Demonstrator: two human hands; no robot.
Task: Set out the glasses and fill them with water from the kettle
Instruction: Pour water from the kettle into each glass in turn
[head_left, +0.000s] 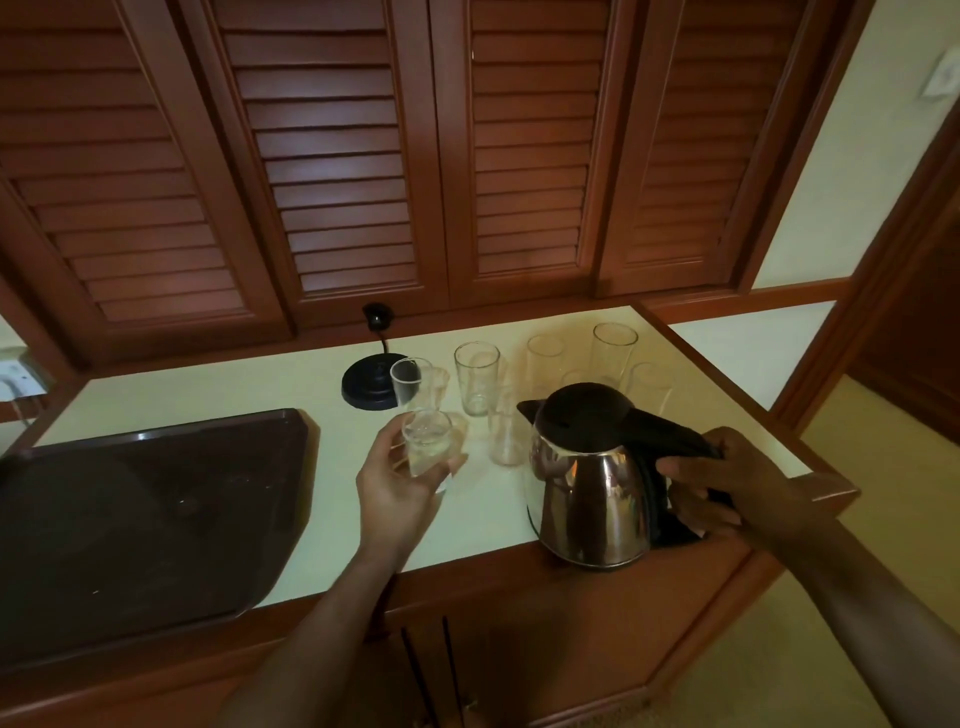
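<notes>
My left hand (400, 488) grips a clear glass (428, 447) just above the pale counter (208, 400). My right hand (711, 483) holds the black handle of a steel kettle (592, 499), which stands upright near the counter's front edge. Its black lid is closed and its spout points left. Several empty glasses stand behind: one (475, 376) in the middle, one (413, 382) by the kettle base, one (506, 431) just left of the kettle, and taller ones (613, 348) at the back right.
A round black kettle base (369, 387) with its cord sits at the back of the counter. A large dark tray (140, 519) covers the counter's left part. Louvered wooden doors (337, 171) rise behind. The counter's wooden edge (821, 480) is close to my right hand.
</notes>
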